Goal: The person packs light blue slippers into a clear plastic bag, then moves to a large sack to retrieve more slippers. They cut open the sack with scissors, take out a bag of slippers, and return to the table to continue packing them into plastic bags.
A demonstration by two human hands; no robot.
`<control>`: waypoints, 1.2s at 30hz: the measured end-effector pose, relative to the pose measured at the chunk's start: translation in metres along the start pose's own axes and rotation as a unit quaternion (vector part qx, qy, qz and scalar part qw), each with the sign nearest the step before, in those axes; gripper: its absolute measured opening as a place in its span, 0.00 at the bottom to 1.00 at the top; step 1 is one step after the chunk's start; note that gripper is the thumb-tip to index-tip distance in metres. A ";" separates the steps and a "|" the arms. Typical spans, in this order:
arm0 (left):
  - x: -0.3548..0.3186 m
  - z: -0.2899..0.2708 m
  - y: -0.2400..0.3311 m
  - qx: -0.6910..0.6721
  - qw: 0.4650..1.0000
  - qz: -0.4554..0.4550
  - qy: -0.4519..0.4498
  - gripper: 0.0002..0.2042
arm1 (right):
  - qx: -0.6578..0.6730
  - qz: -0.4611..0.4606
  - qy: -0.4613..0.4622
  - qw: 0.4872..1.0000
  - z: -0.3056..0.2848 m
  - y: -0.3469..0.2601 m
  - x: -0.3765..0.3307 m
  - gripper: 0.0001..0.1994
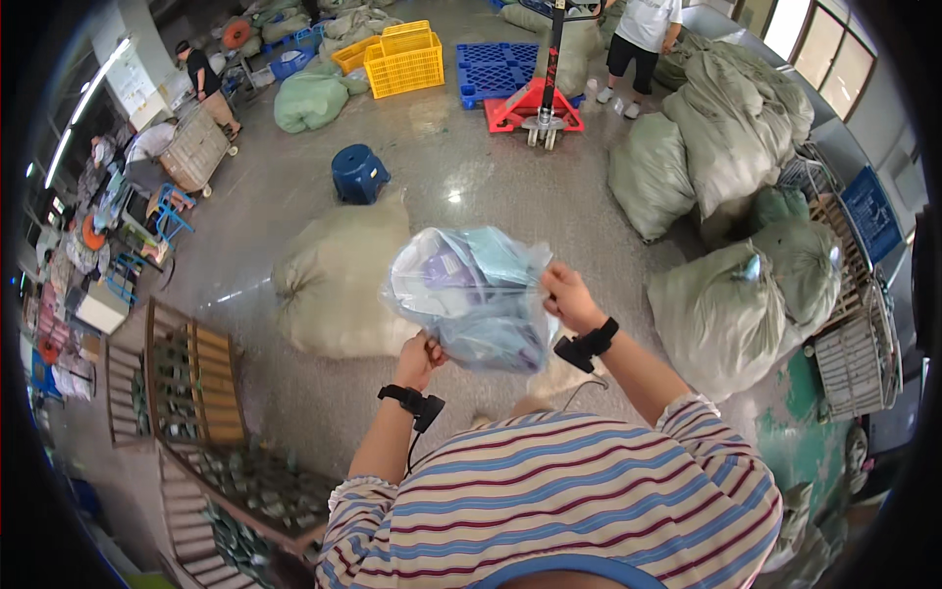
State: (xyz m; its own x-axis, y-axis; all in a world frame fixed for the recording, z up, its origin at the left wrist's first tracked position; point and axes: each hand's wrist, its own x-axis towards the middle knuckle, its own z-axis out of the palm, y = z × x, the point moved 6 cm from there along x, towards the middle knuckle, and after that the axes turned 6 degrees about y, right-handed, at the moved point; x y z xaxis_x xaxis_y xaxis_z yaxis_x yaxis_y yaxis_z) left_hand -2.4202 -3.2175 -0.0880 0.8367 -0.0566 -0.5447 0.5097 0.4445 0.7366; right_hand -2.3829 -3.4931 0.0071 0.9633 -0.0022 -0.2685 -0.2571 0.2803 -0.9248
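A clear plastic bag (pixel 469 294) hangs stretched between my two hands in front of me. Folded items in white, purple and pale blue-green show through its film; I cannot tell what kind they are. My left hand (pixel 422 359) is closed on the bag's lower left edge. On the bag's right edge, my right hand (pixel 569 297) pinches the film with curled fingers. Just beyond and to the left, a large tied woven sack (pixel 343 285) lies on the floor, partly behind the bag.
A blue stool (pixel 360 175) stands past the sack. Wooden slatted crates (pixel 196 383) are at left, bulging sacks (pixel 721 314) at right. Farther off are a red pallet jack (pixel 535 110), a blue pallet (pixel 491 71), yellow crates (pixel 404 64) and two people.
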 end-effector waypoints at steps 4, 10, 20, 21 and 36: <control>0.169 0.054 0.066 -0.010 0.997 -0.045 -0.067 0.15 | 0.113 -0.046 -0.060 0.991 0.013 -0.079 0.177 0.09; 0.406 0.100 0.203 0.017 0.999 -0.013 0.026 0.12 | 0.101 -0.025 -0.118 0.988 0.045 -0.161 0.463 0.08; 0.692 -0.010 0.420 0.306 0.889 0.298 0.167 0.10 | 0.039 0.034 -0.398 0.916 0.231 -0.236 0.810 0.10; 0.725 -0.007 0.434 0.057 0.970 0.197 0.128 0.13 | 0.049 0.024 -0.410 0.910 0.250 -0.250 0.847 0.10; 1.196 0.014 0.774 -0.256 0.963 0.077 -0.035 0.22 | -0.111 0.008 -0.583 0.805 0.529 -0.334 1.392 0.10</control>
State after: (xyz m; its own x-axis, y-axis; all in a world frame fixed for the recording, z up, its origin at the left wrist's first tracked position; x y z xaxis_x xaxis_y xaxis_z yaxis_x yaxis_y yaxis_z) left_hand -1.0225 -2.9531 -0.1635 0.9152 -0.0060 -0.4029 0.2266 0.8345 0.5023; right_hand -0.9152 -3.0816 0.0851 0.3450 0.9379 0.0354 -0.1533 0.0935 -0.9837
